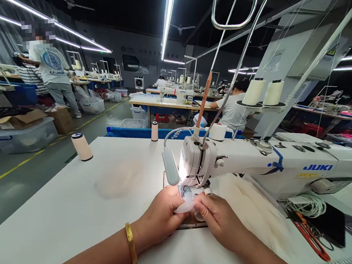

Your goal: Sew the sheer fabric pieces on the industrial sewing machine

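Under the lit head of a white sewing machine [239,155], both my hands grip a small piece of thin white fabric [185,206]. My left hand [162,212] pinches its left side, close to the needle area. On the other side, my right hand [217,218] pinches the fabric with thumb and bent fingers. The fabric is stretched between them just in front of the presser foot, whose exact contact with it I cannot make out. A pile of sheer pale fabric pieces [251,211] lies right of my right hand.
Thread cones [81,147] stand on the white table [79,221], with another small cone [154,131] at its back edge. Orange-handled scissors [312,235], a coiled white cable [306,205] and a dark flat device [331,221] lie at right. People work at other tables behind.
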Available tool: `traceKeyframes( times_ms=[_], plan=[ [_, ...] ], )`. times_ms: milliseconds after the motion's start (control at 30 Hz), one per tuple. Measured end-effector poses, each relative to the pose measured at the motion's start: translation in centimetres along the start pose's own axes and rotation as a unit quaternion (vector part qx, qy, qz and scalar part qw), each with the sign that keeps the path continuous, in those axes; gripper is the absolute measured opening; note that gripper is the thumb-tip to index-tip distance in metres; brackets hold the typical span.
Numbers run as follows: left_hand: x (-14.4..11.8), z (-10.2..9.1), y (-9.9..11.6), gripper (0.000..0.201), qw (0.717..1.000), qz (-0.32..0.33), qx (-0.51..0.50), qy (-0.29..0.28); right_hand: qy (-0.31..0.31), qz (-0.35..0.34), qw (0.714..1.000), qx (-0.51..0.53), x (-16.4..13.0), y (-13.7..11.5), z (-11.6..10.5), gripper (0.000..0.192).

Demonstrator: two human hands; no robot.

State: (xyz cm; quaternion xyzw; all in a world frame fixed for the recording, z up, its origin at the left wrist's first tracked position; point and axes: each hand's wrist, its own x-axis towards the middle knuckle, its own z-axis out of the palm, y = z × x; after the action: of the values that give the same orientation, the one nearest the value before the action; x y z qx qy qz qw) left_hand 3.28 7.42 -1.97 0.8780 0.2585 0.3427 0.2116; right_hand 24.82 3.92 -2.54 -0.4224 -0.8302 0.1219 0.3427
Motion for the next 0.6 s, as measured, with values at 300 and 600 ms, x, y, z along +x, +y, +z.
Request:
traceKeyframes(
  times_ms=[300, 600],
  plan=[
    [-3.1, 1.0, -0.3, 0.031, 0.989, 0.038, 0.139, -0.034, -0.141, -0.064, 0.985, -0.074, -0.4, -0.7, -1.0, 0.030],
    [-2.0, 1.1, -1.5, 0.037, 0.989, 0.034, 0.144, 0.002, -0.118, -0.061, 0.984, -0.114, -0.3, 0.6, -0.1, 0.029]
  ],
)
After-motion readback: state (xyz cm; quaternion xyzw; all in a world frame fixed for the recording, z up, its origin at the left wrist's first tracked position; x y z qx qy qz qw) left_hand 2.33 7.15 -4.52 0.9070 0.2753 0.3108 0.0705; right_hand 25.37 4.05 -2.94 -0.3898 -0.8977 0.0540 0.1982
